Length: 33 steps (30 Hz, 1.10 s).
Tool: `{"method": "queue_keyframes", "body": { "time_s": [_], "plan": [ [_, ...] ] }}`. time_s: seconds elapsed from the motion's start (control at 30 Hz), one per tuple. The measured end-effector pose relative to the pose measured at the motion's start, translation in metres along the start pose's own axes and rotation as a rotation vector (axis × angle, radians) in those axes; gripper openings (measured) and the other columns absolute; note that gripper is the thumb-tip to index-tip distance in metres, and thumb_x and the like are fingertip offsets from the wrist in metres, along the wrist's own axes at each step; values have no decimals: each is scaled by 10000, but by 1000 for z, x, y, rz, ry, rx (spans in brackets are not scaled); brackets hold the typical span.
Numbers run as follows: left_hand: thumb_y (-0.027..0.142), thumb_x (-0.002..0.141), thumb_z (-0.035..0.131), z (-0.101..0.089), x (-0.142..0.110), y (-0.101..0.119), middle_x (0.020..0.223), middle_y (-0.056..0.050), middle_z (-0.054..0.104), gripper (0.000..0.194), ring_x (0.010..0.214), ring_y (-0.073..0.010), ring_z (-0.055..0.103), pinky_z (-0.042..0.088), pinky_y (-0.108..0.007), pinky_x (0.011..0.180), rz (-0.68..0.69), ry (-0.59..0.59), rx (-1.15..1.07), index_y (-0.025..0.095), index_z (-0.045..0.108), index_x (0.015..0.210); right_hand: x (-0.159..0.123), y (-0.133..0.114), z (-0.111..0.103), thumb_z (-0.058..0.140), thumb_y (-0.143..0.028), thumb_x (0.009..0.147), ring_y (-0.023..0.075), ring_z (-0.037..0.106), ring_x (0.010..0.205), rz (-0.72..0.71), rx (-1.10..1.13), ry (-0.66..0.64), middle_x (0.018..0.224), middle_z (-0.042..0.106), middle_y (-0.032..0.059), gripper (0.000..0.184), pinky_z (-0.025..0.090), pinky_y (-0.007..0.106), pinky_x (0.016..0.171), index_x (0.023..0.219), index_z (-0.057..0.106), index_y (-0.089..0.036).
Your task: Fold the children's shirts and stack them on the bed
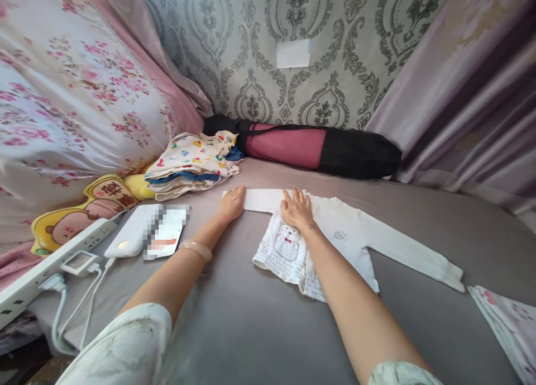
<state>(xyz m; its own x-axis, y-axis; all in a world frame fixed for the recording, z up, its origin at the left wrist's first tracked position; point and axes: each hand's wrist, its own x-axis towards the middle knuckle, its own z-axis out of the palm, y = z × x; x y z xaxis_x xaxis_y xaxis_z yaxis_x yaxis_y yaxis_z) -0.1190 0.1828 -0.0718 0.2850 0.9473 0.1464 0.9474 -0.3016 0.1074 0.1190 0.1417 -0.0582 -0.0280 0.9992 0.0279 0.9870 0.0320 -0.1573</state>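
Note:
A small white long-sleeved shirt (347,228) lies spread on the grey sheet, with a cartoon animal and lettering printed on its front panel. Its left-hand sleeve stretches straight out to the side, and my left hand (233,204) is at the cuff, fingers close together over the fabric. My right hand (297,207) rests flat near that sleeve's shoulder, its fingers spread on the cloth. The other sleeve slants away to the right, touched by neither hand. My right wrist and forearm cover part of the shirt's front.
A stack of folded clothes (190,164) sits at the back left, beside a black and pink rolled bag (285,146). On the left are a yellow cushion (100,203), a power strip (54,267) with cables, a white device (133,231) and a phone (167,234). Another folded garment (508,323) lies far right.

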Motion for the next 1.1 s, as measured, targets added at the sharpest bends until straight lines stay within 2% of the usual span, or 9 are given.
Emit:
{"method": "queue_keyframes", "body": {
  "time_s": [0.17,0.27,0.33,0.43,0.57,0.73,0.83,0.93,1.1],
  "plan": [
    [97,851,354,-6,-9,7,1418,-201,465,514,1361,-268,376,298,-408,1099,25,213,10,75,430,1360,3,6,-7,250,-445,984,238,97,1472,-28,134,-40,1601,192,74,571,41,474,1170,1522,258,-253],
    [131,872,364,-15,-17,15,1361,-188,501,460,1292,-306,415,304,-440,1054,29,331,35,112,488,1315,-2,20,-23,223,-442,989,171,151,1464,-49,349,-40,1601,193,55,590,143,368,1171,1534,217,-218],
    [150,882,371,-20,-23,21,1307,-195,528,413,1224,-329,447,311,-463,1013,-8,359,38,121,536,1260,-14,37,-35,230,-381,984,142,254,1431,-35,463,63,1577,272,46,569,237,304,1138,1524,251,-201],
    [194,902,375,-28,-35,31,1220,-189,577,349,1162,-335,475,319,-470,969,-40,361,28,139,583,1177,-46,73,-48,365,-285,930,182,463,1305,47,549,257,1448,488,78,534,359,312,1060,1455,391,-186],
    [234,899,389,-37,-55,46,965,-113,688,292,1009,-286,573,365,-428,902,-73,213,-131,179,614,1077,-103,127,-52,413,-237,904,174,683,909,233,643,303,1041,722,111,360,495,274,829,1171,625,-120],
    [383,770,526,-43,-84,56,715,-38,700,240,700,-198,623,438,-286,666,-158,-143,-627,182,632,846,-172,165,-48,462,-223,879,110,654,604,439,618,180,824,735,61,252,463,197,597,960,679,-124],
    [491,695,591,-48,-103,62,673,-36,694,340,631,-178,601,442,-272,620,-189,-241,-815,172,620,807,-204,165,-47,468,-268,882,100,620,543,518,555,72,768,727,45,259,409,182,522,874,691,-138],
    [593,678,608,-55,-122,69,695,-34,687,458,621,-157,582,440,-266,619,-176,-300,-889,162,628,832,-227,153,-50,496,-365,868,124,610,592,497,424,42,722,708,36,298,374,196,527,790,695,-157],
    [622,647,688,-59,-141,76,811,-22,672,630,755,-180,611,434,-257,637,-106,-370,-881,168,610,1077,-245,124,-59,499,-542,824,151,578,635,455,276,-34,640,645,20,422,309,221,516,645,655,-194]
  ]
}}
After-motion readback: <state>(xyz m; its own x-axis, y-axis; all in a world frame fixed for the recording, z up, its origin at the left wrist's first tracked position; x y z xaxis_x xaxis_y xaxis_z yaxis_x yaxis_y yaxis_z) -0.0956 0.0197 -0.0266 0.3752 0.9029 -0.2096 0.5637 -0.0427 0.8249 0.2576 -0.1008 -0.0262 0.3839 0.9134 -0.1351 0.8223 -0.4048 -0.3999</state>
